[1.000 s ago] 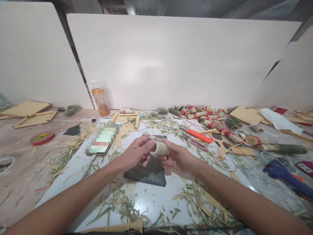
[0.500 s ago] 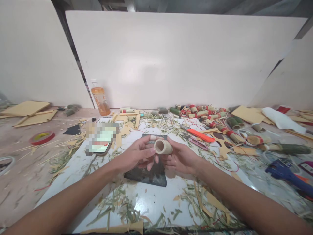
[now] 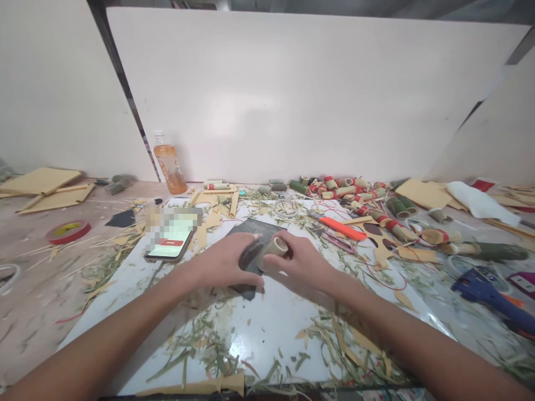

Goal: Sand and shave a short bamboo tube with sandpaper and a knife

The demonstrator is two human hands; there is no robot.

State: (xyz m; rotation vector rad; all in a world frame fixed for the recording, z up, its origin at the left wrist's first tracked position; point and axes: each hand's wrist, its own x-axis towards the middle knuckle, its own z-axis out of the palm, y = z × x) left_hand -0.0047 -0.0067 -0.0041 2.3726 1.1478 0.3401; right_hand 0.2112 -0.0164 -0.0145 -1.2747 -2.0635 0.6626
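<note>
My right hand is closed around a short, hollow bamboo tube. The tube's open end tilts up, and its lower end meets a dark sheet that looks like sandpaper. My left hand lies over the left part of this sheet, thumb and fingers spread apart. Parts of the sheet are hidden under both hands. Beneath it is a white board strewn with green and tan shavings.
A phone and a drink bottle stand to the left, red tape farther out. On the right are an orange-handled cutter, many red-banded bamboo pieces and a blue glue gun.
The bamboo tube has gone from between both hands down to the dark sheet, now in my right hand alone. My left hand has let go and spread over the sheet, which has turned slightly.
</note>
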